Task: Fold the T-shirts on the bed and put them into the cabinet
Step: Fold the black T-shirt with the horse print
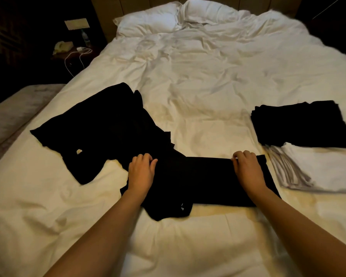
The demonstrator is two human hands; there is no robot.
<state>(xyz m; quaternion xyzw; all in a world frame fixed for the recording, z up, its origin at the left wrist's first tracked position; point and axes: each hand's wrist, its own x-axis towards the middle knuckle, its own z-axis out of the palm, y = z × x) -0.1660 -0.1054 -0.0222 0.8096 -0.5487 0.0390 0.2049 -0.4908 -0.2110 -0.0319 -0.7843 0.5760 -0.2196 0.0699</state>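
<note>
Hands: two bare hands on one black T-shirt near the bed's front edge.
Left hand (pixel 141 170): palm down on the left part of the black T-shirt being folded (pixel 204 180), fingers bent at its far edge; whether they pinch cloth cannot be told.
Right hand (pixel 247 168): on the shirt's far right corner, fingers curled round the cloth edge.
Shirt being folded: one, lying as a long flat band across the bed (pixel 198 86) near its front edge, with a rumpled end towards the left.
Unfolded shirts: one loose black heap (pixel 100 128) towards the bed's left edge, touching the band's left end; how many shirts are in it cannot be told.
Folded shirts: two stacks by the bed's right edge, a black stack (pixel 302 124) resting partly on a white stack (pixel 324 170).
Pillows: two white pillows (pixel 150 21) at the head of the bed.
Nightstand (pixel 72 52): beyond the bed's left edge, with one bottle and one white cable.
</note>
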